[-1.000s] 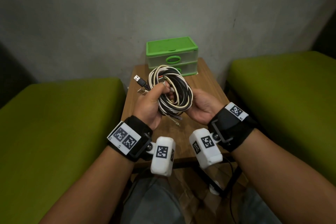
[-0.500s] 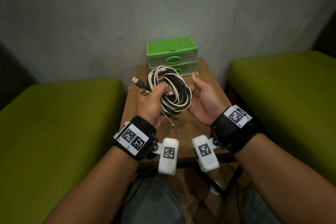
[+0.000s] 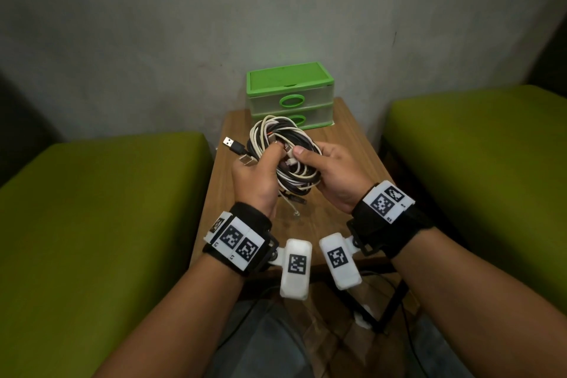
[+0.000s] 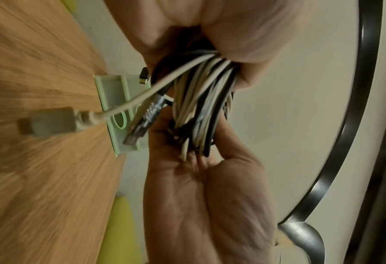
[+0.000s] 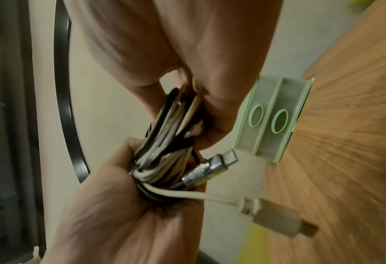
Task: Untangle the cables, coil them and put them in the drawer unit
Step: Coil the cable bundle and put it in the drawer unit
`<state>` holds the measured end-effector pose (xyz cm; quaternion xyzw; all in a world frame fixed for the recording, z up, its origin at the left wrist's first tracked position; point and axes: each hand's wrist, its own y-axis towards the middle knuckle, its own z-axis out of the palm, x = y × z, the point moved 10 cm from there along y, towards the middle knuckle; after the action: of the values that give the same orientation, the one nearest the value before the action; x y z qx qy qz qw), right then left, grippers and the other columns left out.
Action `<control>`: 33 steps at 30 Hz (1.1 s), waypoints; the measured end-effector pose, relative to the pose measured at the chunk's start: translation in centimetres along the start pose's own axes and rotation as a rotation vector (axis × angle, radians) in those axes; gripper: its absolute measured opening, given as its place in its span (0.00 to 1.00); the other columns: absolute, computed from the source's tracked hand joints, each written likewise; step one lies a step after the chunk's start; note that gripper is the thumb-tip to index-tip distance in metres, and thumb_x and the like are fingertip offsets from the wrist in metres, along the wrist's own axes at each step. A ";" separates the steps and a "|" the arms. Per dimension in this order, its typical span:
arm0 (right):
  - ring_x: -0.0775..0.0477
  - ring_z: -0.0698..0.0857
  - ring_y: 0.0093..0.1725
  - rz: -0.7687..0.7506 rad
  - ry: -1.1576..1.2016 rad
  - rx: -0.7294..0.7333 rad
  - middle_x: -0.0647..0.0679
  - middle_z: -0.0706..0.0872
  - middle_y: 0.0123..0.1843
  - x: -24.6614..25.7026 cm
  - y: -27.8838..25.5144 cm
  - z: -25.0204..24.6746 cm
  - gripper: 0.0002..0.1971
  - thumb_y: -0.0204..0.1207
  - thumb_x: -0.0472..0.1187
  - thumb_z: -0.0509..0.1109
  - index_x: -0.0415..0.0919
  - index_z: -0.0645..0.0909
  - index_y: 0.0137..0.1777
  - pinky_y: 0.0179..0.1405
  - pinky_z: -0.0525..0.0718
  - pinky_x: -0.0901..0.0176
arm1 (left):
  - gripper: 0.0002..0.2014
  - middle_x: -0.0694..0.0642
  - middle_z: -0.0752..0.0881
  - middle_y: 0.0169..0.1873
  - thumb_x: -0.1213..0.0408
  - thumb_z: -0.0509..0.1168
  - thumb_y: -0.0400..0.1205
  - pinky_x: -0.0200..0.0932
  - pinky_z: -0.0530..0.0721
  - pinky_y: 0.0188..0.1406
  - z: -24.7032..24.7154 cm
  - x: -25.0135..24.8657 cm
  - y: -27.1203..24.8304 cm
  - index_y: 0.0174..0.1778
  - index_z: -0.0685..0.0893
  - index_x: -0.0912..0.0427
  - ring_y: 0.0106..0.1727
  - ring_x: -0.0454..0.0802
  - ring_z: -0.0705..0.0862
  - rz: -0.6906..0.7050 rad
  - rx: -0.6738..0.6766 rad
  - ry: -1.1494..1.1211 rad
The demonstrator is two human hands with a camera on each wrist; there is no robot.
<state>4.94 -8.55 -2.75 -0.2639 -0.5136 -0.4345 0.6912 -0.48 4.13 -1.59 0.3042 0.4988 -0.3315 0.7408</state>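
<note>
A bundle of white and black cables (image 3: pixel 288 159) hangs coiled in the air above the wooden table (image 3: pixel 346 144). My left hand (image 3: pixel 260 175) grips its left side in a fist. My right hand (image 3: pixel 329 167) holds its right side, thumb laid over the loops. A black USB plug (image 3: pixel 233 146) sticks out to the left. In the wrist views the bundle (image 4: pixel 201 107) (image 5: pixel 165 157) sits between both hands, and a white plug (image 4: pixel 47 123) (image 5: pixel 275 219) and a silver connector (image 5: pixel 210 166) dangle free. The green drawer unit (image 3: pixel 290 95) (image 4: pixel 117 114) (image 5: pixel 271 121) stands behind with both drawers closed.
The table is narrow and stands against a grey wall (image 3: pixel 184 24). Green cushioned seats (image 3: pixel 92 209) (image 3: pixel 484 163) flank it left and right. A black table frame (image 3: pixel 395 294) shows below the near edge.
Half a second ago my right hand was open beside the bundle; now it has closed on the right side with the thumb on top. My left hand has kept its grip.
</note>
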 end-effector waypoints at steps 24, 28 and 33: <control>0.47 0.91 0.49 0.172 0.233 0.340 0.40 0.92 0.49 0.5 0.7 0.8 0.17 0.69 0.37 0.76 0.31 0.86 0.57 0.56 0.88 0.56 | 0.10 0.63 0.84 0.39 0.71 0.69 0.74 0.46 0.89 0.39 2.1 3.0 0.2 0.49 0.86 0.70 0.33 0.51 0.86 -0.308 0.105 -0.303; 0.47 0.89 0.50 0.098 0.117 0.215 0.38 0.89 0.52 0.4 1.3 0.4 0.13 0.83 0.34 0.64 0.29 0.80 0.63 0.56 0.87 0.58 | 0.21 0.65 0.84 0.44 0.67 0.71 0.69 0.48 0.89 0.44 2.1 3.6 1.0 0.58 0.84 0.72 0.39 0.53 0.86 -0.360 0.127 -0.309; 0.38 0.86 0.57 -0.054 -0.157 -0.034 0.31 0.87 0.60 0.8 1.7 -0.8 0.21 0.77 0.42 0.75 0.31 0.78 0.64 0.67 0.82 0.39 | 0.04 0.56 0.82 0.33 0.74 0.64 0.81 0.37 0.84 0.27 1.6 4.5 1.9 0.47 0.84 0.65 0.26 0.42 0.83 -0.372 0.115 -0.290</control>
<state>6.90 -8.70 -2.11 -0.2950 -0.5658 -0.4397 0.6320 3.12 3.16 -5.11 0.1981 0.4150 -0.5301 0.7124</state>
